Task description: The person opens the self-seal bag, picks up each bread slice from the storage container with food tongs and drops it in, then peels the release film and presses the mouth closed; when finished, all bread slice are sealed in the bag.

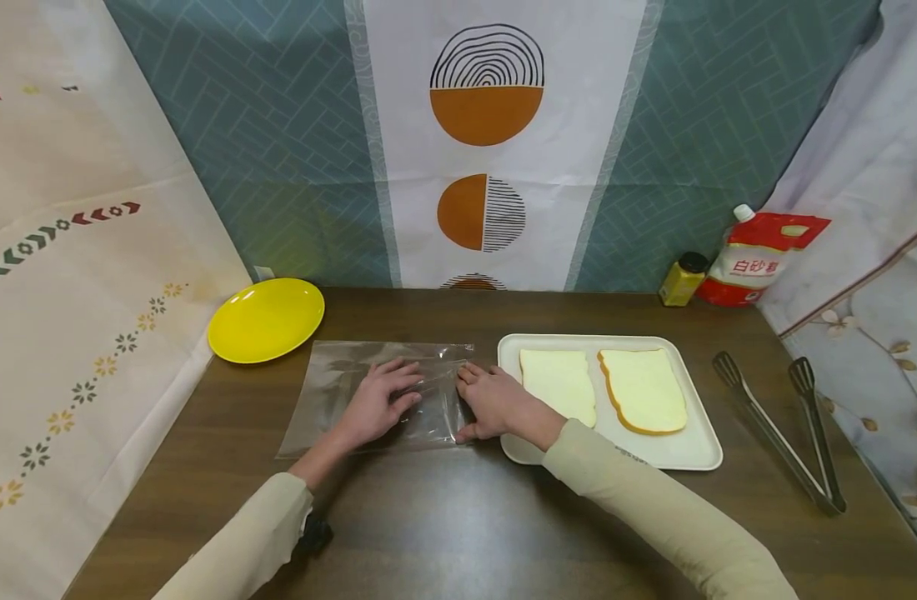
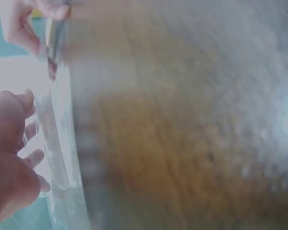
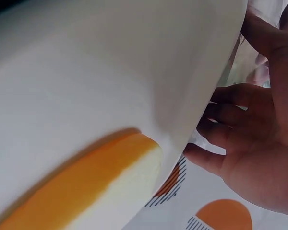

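A clear, shiny sheet of plastic film (image 1: 314, 393) lies on the brown table, with a crease and doubled layer toward its right side. My left hand (image 1: 378, 402) rests on the middle of the film, fingers spread and pointing right. My right hand (image 1: 496, 403) touches the film's right edge, its fingers at the far part and its thumb nearer me. In the right wrist view the right hand (image 3: 261, 129) shows past the tray's rim, its fingertips hidden behind it. The left wrist view catches both hands at the film (image 2: 62, 143).
Right of the film, a white tray (image 1: 694, 450) bears two bread slices (image 1: 556, 382), (image 1: 646, 392), partly under my right forearm. Metal tongs (image 1: 784, 442) lie farther right. A yellow plate (image 1: 267, 321) stands back left. A yellow jar (image 1: 682, 282) and red-white pouch (image 1: 754, 262) stand back right.
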A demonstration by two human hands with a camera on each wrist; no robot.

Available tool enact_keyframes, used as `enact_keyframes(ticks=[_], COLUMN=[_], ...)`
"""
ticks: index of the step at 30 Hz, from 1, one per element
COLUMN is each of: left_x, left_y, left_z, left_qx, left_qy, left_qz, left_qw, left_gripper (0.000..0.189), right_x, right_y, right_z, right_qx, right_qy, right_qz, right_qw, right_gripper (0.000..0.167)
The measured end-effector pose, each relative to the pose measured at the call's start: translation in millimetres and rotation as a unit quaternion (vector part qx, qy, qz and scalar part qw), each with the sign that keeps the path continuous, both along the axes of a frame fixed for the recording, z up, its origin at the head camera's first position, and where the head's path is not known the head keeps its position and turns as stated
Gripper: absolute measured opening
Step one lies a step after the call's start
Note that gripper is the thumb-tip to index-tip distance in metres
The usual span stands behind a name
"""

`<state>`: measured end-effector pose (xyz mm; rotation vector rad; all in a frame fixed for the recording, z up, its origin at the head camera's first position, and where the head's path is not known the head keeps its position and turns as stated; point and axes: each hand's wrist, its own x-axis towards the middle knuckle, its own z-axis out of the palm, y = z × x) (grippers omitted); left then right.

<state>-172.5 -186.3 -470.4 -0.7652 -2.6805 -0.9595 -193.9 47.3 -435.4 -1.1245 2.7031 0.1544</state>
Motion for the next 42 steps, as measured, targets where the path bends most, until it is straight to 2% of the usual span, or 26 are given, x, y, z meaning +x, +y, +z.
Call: enact_keyframes(ticks=[6, 10, 16, 24, 32, 36, 39, 42], left_x=[0.1, 2.1, 3.8, 4.0, 2.6, 5.4, 7.3, 7.9], left_y=[-2.8, -2.2, -0.8, -1.0, -2.6, -5.0, -6.7, -8.6], left_z=[3.7, 11.1, 18.6, 17.9, 11.7, 9.7, 9.4, 9.9], left_qx=[0.087, 0.119, 0.113, 0.103, 0.119, 0.122, 0.129, 0.137], left_qy=[0.031, 0.037, 0.018, -0.009, 0.009, 0.001, -0.002, 0.007], left_qz=[0.013, 0.019, 0.029, 0.039, 0.033, 0.039, 0.036, 0.031], left_qw=[0.9956, 0.9920, 0.9930, 0.9939, 0.9923, 0.9917, 0.9909, 0.9901], left_gripper=[0.027, 0.023, 0.021, 0.026, 0.027, 0.030, 0.031, 0.029], right_x=[-1.9, -2.5, -3.2, -3.1, 1.1, 15.1, 28.2, 38.3], right_y=[0, 1, 2, 6, 9, 20, 38, 65], right_z=[0.5, 0.8, 2.5, 6.0, 15.1, 23.4, 30.9, 38.6], right_qx=[0.005, 0.004, -0.001, -0.015, -0.062, -0.131, -0.207, -0.271], right_qy=[0.000, 0.017, 0.025, 0.037, 0.065, 0.074, 0.082, 0.101], right_qz=[-0.003, -0.003, -0.006, 0.012, 0.039, 0.054, 0.063, 0.048], right_qw=[1.0000, 0.9998, 0.9997, 0.9991, 0.9953, 0.9872, 0.9728, 0.9561], right_gripper=[0.089, 0.086, 0.086, 0.079, 0.055, 0.046, 0.039, 0.034])
